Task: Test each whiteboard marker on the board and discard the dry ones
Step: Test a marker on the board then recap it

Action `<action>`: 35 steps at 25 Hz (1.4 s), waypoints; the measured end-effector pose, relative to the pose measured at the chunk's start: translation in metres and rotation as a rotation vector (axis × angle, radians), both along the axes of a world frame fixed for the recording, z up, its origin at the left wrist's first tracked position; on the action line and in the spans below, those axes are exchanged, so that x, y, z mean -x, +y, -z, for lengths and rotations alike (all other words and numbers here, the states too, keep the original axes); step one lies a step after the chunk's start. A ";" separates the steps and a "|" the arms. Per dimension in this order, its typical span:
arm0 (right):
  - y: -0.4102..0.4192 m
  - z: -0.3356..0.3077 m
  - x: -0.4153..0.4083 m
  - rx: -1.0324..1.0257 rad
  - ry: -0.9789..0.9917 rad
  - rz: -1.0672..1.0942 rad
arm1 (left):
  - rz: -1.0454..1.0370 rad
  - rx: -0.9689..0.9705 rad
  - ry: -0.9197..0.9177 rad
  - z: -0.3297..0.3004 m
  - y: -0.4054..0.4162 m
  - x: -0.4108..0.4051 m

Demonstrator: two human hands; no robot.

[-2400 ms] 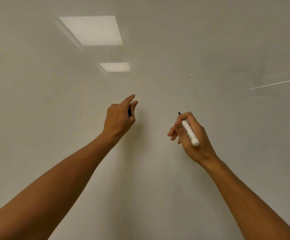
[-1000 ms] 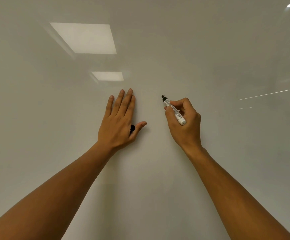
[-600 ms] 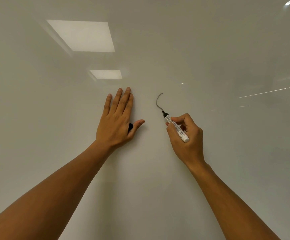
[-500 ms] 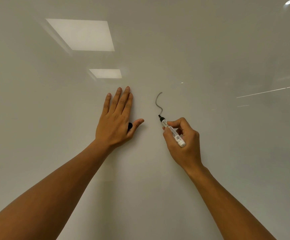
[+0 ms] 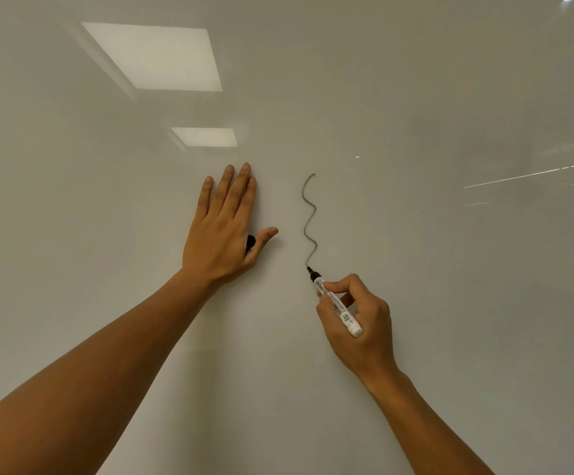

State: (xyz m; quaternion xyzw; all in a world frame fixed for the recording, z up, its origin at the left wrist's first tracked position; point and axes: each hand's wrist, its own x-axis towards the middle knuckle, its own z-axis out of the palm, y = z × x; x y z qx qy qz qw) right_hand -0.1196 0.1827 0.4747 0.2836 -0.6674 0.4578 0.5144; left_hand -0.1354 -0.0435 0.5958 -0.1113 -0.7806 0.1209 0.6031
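While ceiling lights (image 5: pixel 155 58) reflect, left hand (image 5: pixel 222 231) flattens beside squiggle (image 5: pixel 310 219).

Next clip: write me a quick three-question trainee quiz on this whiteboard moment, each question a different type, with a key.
1. True or false: the marker tip touches the lower end of the wavy line.
2. What does the left hand do? A) lies flat on the board with the black cap under its thumb B) grips a cloth C) hangs off the board
3. Fill in: the right hand grips the marker with its tip pointing ____ and left.

Key: 1 true; 2 A; 3 up.
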 end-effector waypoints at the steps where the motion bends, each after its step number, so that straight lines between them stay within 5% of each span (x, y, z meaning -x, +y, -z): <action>1: 0.003 0.004 0.001 0.022 -0.010 0.003 | 0.001 0.001 0.000 0.000 0.000 0.000; 16: 0.010 0.059 -0.026 -0.009 -0.188 0.007 | 0.104 -0.070 -0.048 0.028 0.000 -0.002; 21: 0.020 0.055 -0.066 0.161 -0.336 -0.278 | 0.210 -0.137 -0.121 0.045 -0.001 -0.012; 26: 0.029 0.065 -0.104 0.170 -0.499 -0.553 | 0.442 -0.336 -0.166 0.101 0.020 -0.053; 35: 0.026 0.115 -0.142 0.126 -0.618 -0.711 | 0.713 -0.782 -0.551 0.220 0.042 -0.123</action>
